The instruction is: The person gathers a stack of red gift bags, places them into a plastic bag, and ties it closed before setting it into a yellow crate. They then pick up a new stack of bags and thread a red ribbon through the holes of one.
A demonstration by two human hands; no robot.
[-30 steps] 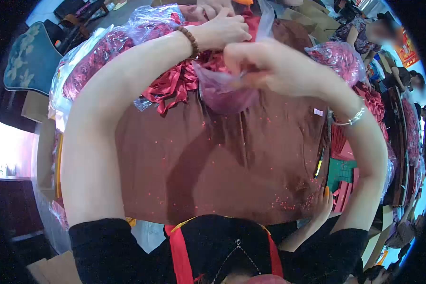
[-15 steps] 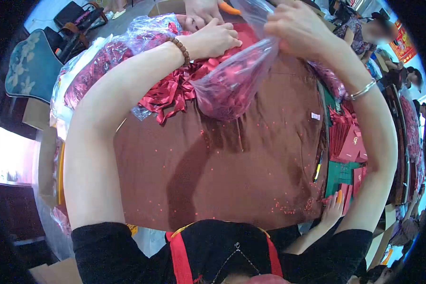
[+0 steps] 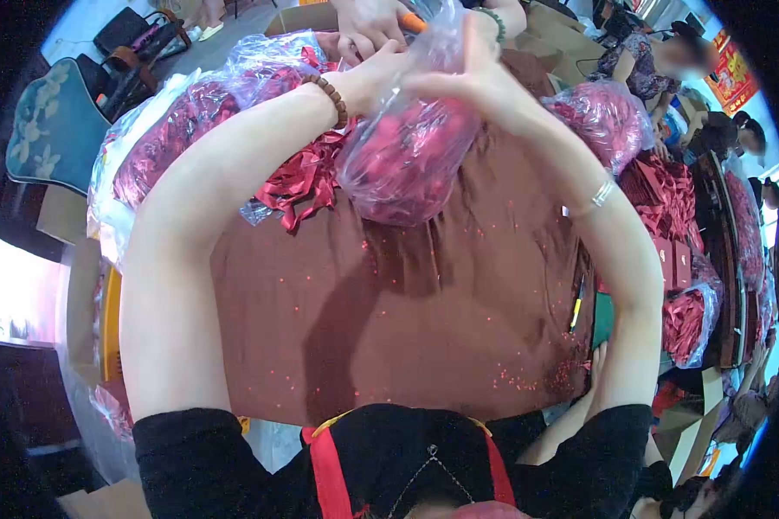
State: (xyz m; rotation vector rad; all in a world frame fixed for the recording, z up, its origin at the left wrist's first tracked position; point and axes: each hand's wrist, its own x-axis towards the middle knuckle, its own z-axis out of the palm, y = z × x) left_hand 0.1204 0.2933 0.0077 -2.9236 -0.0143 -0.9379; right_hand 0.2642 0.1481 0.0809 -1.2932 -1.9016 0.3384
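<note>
A clear plastic bag [image 3: 407, 169] full of red pieces rests on the brown cloth [image 3: 424, 337] at the far side of the table. My right hand [image 3: 472, 82] grips the gathered upper part of the bag, its thumb stretched across the plastic. Close beside it, my left hand [image 3: 385, 78] holds the bag's neck from the left; its fingertips are partly hidden by the plastic. Loose red ribbons [image 3: 303, 186] lie below my left wrist.
Opposite me is another person's hand [image 3: 368, 30] with an orange finger cover. Filled bags stand left [image 3: 177, 121] and right [image 3: 606, 121]. Red boxes [image 3: 671, 264] are at the right, near a yellow-and-black pen [image 3: 576, 311]. Another person's hand [image 3: 599, 359] shows at the right edge.
The bag's mouth, spread open before, is now gathered upward. My right hand has moved left and my left hand has come off the red pieces to the bag's neck. Red boxes at the right have shifted.
</note>
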